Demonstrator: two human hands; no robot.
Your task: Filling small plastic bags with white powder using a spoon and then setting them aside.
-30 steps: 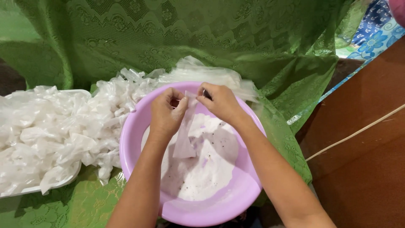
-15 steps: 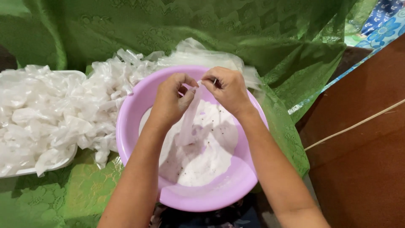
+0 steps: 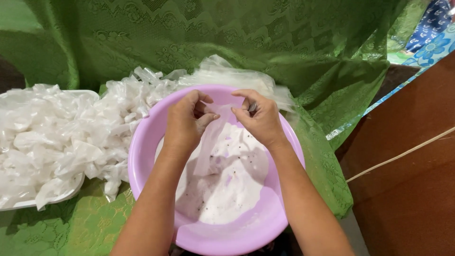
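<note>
A lilac plastic basin (image 3: 142, 147) sits in front of me on a green lace cloth (image 3: 284, 42), holding a white powder (image 3: 232, 185) with dark specks. Over the basin, my left hand (image 3: 185, 123) and my right hand (image 3: 258, 116) both pinch the top edge of a small clear plastic bag (image 3: 211, 142). The bag hangs down between them toward the powder. A small dark object shows between my right fingers; what it is I cannot tell.
A heap of tied, filled clear bags (image 3: 52, 137) lies on a white tray (image 3: 61, 196) to the left. More flat clear bags (image 3: 222, 73) lie behind the basin. Brown wooden boards (image 3: 412, 170) with a pale cord (image 3: 398, 154) are at the right.
Both hands have risen slightly and moved apart at the bag's top edge. The view has shifted, so the basin sits a little higher in frame.
</note>
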